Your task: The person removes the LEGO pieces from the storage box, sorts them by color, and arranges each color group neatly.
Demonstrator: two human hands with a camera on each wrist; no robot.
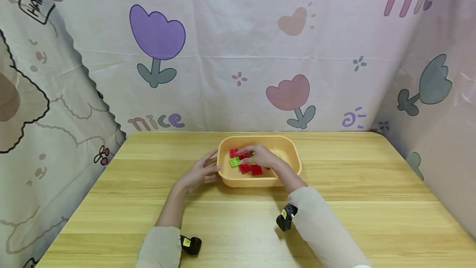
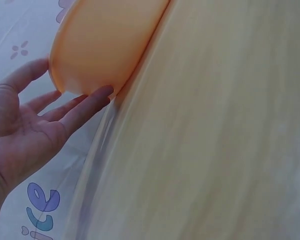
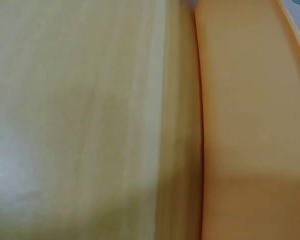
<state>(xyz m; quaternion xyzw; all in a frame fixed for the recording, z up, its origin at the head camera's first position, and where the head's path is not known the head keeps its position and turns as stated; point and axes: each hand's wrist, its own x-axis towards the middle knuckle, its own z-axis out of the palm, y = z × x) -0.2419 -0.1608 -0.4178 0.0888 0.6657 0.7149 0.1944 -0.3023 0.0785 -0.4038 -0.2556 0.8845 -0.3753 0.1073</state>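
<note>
A yellow-orange plastic basin point(image 1: 256, 182) sits near the far edge of the table and holds several red toy building bricks point(image 1: 256, 170) and some green ones. My left hand point(image 1: 201, 173) touches the basin's left end from outside. In the left wrist view, the left hand point(image 2: 37, 115) has its fingers extended, their tips against the basin wall point(image 2: 100, 45). Inside the basin, my right hand point(image 1: 262, 157) reaches over the bricks with fingers spread, beside a green brick point(image 1: 235, 161) with studs. It hides part of the pile. The right wrist view catches only the basin's outer wall point(image 3: 255, 100), no hand.
The basin stands on a wood-grain table point(image 1: 230, 222). Behind it hangs a white cloth point(image 1: 223, 32) printed with flowers and words, and more cloth closes off both sides. A black wrist camera point(image 1: 191, 245) is on the left sleeve, another camera point(image 1: 286, 217) on the right.
</note>
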